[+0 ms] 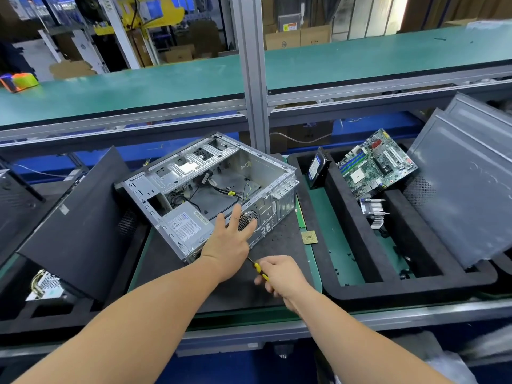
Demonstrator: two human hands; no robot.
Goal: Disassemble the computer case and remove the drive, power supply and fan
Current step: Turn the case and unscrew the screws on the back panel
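An open grey computer case lies on its side on a dark mat. The silver power supply sits in its near left corner, and loose cables run across the case floor. My left hand is spread with straight fingers over the rear fan grille on the near wall of the case. My right hand grips a screwdriver with a yellow and black handle, just in front of the case. A hard drive stands on edge in the foam tray to the right.
A black foam tray on the right holds a green motherboard, a heatsink and leaning grey side panels. A CPU chip lies on the mat. A black panel leans at left. A metal post rises behind the case.
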